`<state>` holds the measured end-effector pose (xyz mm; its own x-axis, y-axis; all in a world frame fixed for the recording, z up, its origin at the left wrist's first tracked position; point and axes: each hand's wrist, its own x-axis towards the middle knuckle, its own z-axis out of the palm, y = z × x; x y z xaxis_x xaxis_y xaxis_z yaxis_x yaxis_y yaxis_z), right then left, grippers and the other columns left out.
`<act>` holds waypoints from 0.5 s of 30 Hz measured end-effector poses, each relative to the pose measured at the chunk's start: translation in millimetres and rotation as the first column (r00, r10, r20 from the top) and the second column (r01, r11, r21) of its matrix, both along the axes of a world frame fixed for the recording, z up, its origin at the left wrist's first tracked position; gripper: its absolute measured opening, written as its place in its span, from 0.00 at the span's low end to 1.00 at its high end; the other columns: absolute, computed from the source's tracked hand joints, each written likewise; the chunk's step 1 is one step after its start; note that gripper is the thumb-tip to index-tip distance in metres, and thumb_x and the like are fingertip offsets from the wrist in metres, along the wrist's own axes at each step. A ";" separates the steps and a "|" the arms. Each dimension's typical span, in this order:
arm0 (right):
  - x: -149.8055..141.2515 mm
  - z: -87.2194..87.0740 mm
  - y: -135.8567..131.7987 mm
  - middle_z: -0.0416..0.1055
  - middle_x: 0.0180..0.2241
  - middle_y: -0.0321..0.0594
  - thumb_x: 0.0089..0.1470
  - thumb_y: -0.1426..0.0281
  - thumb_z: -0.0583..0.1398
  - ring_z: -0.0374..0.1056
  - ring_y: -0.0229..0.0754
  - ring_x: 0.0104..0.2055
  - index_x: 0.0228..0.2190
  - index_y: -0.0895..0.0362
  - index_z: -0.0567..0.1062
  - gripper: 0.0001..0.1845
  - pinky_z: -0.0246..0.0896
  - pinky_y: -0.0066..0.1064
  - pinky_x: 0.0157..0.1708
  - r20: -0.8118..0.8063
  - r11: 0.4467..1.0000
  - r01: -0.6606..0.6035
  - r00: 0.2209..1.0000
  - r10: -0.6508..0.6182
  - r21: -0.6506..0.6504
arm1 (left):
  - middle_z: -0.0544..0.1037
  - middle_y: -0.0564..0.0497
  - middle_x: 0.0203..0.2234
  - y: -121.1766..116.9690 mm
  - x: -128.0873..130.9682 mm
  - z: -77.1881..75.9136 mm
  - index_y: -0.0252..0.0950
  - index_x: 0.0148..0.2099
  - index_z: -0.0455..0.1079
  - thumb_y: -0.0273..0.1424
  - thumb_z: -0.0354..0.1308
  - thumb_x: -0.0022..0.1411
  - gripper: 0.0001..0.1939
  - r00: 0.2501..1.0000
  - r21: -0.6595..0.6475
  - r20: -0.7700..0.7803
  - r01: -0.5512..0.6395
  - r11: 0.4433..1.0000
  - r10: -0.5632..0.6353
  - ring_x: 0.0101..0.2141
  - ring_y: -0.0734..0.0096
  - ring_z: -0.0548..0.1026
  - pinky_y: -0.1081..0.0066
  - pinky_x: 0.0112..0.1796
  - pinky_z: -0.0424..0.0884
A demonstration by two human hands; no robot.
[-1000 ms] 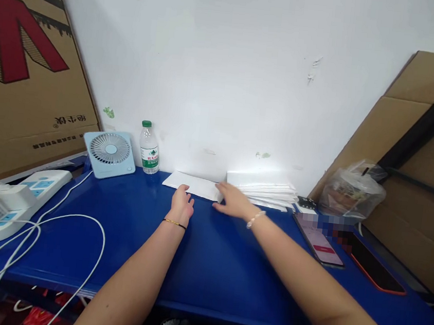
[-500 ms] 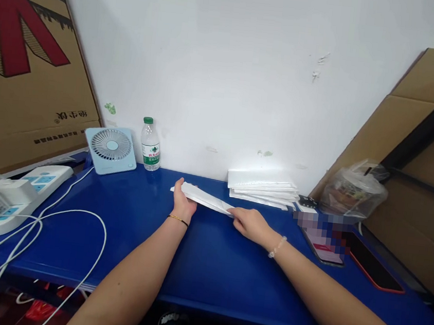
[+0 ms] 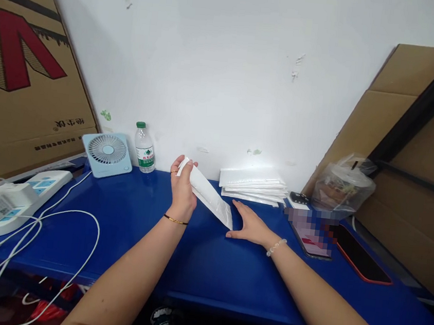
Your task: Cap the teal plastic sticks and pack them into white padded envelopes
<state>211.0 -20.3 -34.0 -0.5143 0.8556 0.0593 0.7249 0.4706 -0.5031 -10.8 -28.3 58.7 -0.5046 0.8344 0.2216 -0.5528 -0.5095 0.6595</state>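
Observation:
A long, flat white paper packet (image 3: 210, 193) slants down to the right above the blue table. My left hand (image 3: 184, 187) is closed around its upper left end, thumb on top. My right hand (image 3: 251, 226) is by the lower right end, its thumb and fingers spread apart; whether the thumb touches the packet's corner I cannot tell. Just behind, against the wall, lies a stack of similar white packets (image 3: 253, 183). What the packet contains, if anything, is hidden.
On the left are a blue fan (image 3: 107, 153), a water bottle (image 3: 144, 147) and a white power strip (image 3: 39, 193) with loose cables. To the right lie a phone (image 3: 312, 237), a red-edged phone (image 3: 360, 255) and a bagged cup (image 3: 344, 186). Cardboard (image 3: 22, 126) stands at the left.
The packet's left end has risen and its right end has dropped, so it slants more steeply. My right hand has let go of the right end and spread its fingers.

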 end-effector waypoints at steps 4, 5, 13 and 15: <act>0.5 1.1 0.1 0.46 0.64 0.52 0.36 0.44 0.63 0.40 0.58 0.65 0.63 0.56 0.46 0.60 0.39 0.49 0.62 -0.019 0.998 -0.044 0.999 0.045 0.041 | 0.73 0.51 0.36 -2.6 4.9 16.9 0.41 0.50 0.62 0.36 0.64 0.50 0.25 0.999 0.026 -0.033 -0.006 1.000 0.007 0.44 0.66 0.73 0.69 0.44 0.67; 0.5 1.1 0.4 0.47 0.63 0.51 0.37 0.44 0.63 0.40 0.58 0.65 0.63 0.55 0.48 0.59 0.39 0.50 0.61 -0.029 0.997 -0.055 0.998 0.057 0.052 | 0.73 0.51 0.35 -3.0 4.8 20.8 0.40 0.50 0.62 0.36 0.64 0.49 0.26 0.999 0.027 -0.041 -0.013 1.000 0.015 0.43 0.66 0.74 0.69 0.44 0.68; -3.7 -2.9 5.2 0.48 0.64 0.45 0.46 0.42 0.55 0.40 0.55 0.66 0.62 0.52 0.53 0.48 0.38 0.47 0.62 0.009 0.993 -0.063 0.998 0.062 0.097 | 0.73 0.52 0.32 -10.3 -14.6 49.8 0.38 0.47 0.63 0.35 0.66 0.47 0.25 0.984 0.047 -0.172 -0.040 0.998 0.047 0.37 0.69 0.75 0.70 0.40 0.70; -5.1 -3.3 5.5 0.48 0.64 0.44 0.47 0.41 0.53 0.40 0.54 0.66 0.61 0.52 0.55 0.46 0.36 0.46 0.63 0.042 0.991 -0.071 0.997 0.066 0.114 | 0.73 0.53 0.32 -12.5 -24.3 56.5 0.38 0.46 0.63 0.35 0.65 0.47 0.24 0.976 0.066 -0.205 -0.059 0.996 0.072 0.36 0.69 0.75 0.70 0.40 0.70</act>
<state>205.9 -14.8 -37.3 -0.5751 0.8069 0.1352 0.7064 0.5731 -0.4154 -35.0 -40.8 115.2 -0.4958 0.7833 0.3749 -0.3720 -0.5817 0.7234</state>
